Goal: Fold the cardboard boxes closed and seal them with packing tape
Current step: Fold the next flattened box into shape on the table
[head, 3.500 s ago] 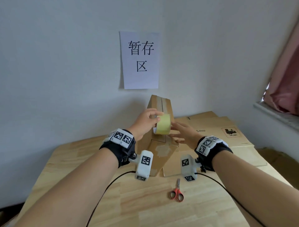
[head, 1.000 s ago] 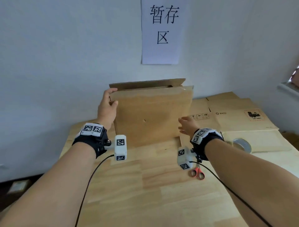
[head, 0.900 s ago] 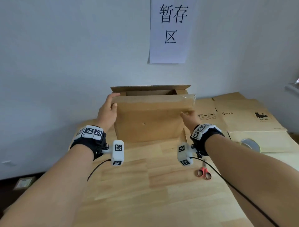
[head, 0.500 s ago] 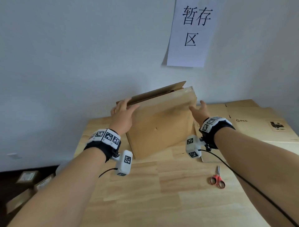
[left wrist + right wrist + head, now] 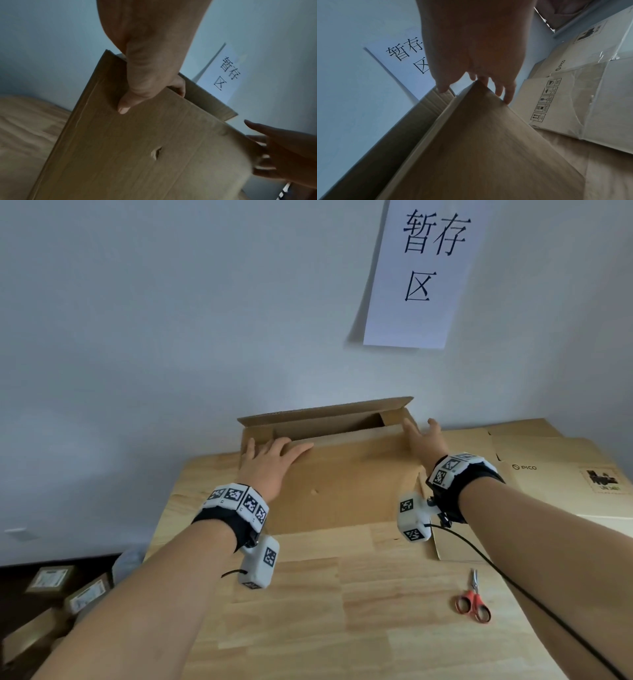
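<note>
Head view: brown cardboard box (image 5: 342,484), top open, against the wall; left hand (image 5: 270,463) pinches its near-left rim, right hand (image 5: 423,440) fingers straight at right corner; bare wooden tabletop (image 5: 342,611) in front

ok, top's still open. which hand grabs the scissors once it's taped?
Right. The scissors lie on the table beside the right forearm, far from the left hand. The right hand touches the box with straight fingers; the left pinches its edge.
</note>
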Tool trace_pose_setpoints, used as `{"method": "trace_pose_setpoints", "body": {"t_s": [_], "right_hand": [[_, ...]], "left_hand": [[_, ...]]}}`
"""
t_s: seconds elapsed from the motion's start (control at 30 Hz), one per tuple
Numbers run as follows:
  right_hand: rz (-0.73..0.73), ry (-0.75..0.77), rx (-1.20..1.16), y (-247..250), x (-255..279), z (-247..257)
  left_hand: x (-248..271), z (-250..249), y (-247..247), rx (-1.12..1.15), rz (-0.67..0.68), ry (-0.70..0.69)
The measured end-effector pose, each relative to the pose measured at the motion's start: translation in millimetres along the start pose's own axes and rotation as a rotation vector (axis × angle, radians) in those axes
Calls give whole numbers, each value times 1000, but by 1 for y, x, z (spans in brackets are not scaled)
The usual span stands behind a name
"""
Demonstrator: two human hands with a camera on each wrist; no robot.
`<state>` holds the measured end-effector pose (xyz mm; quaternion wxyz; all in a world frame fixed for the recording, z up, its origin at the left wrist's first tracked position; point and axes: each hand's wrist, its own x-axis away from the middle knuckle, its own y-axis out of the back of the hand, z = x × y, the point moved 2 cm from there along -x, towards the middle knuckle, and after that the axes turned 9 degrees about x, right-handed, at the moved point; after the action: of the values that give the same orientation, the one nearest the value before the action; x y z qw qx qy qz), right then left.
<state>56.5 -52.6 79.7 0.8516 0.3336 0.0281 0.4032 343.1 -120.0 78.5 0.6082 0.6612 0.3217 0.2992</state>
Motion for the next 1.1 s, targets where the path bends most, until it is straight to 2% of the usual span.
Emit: {"method": "trace_pose_setpoints", "body": {"t_s": [0.1, 0.2, 0.37, 0.5, 0.63, 0.73, 0.83, 0.93, 1.03, 1.1], "right_hand": [[83, 10, 141, -12, 1, 2], [73, 16, 154, -18, 6, -3], [28, 69, -47, -15, 20, -17], [62, 84, -252, -13, 38, -36], [271, 106, -165, -19, 50, -46], [430, 104, -206, -32, 62, -40], [415, 144, -189, -47, 65, -24], [355, 177, -135, -59, 63, -4], [390, 182, -48, -73, 59, 16], [451, 166, -34, -82, 55, 26]], "left_hand": [[-1, 16, 5, 93, 79, 61], [-6, 7, 8, 129, 177, 132], [9, -5, 0, 121, 41, 147], [31, -6, -9, 109, -40, 131], [64, -2, -27, 88, -65, 238], [86, 11, -36, 80, -90, 276], [86, 27, -26, 44, -177, 245], [67, 46, -1, 25, -198, 287], [49, 66, 9, 25, -139, 346], [38, 74, 10, 11, -187, 344]]}}
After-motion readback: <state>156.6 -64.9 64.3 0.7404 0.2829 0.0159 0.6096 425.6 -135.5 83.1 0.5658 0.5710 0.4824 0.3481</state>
